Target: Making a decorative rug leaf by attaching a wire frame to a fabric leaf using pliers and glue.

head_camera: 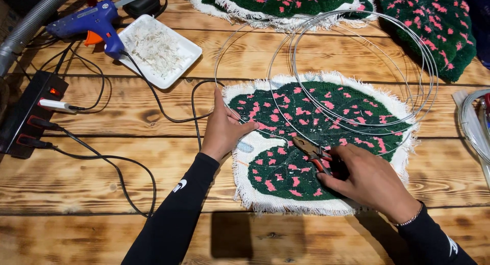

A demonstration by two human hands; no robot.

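Note:
A tufted leaf-shaped rug piece (306, 142), dark green with pink spots and a frayed white border, lies on the wooden table (102, 234). Loops of thin silver wire (357, 66) rest coiled over its upper part. My left hand (224, 130) presses on the rug's left edge, pinching the wire there. My right hand (370, 181) grips red-handled pliers (312, 152), whose jaws point at the wire near the rug's middle.
A blue glue gun (87, 22) leans on a white tray (191, 53) of white shreds at the upper left. A black power strip (28, 112) with cables sits at the left. More green and pink rug pieces (434, 25) lie along the far edge.

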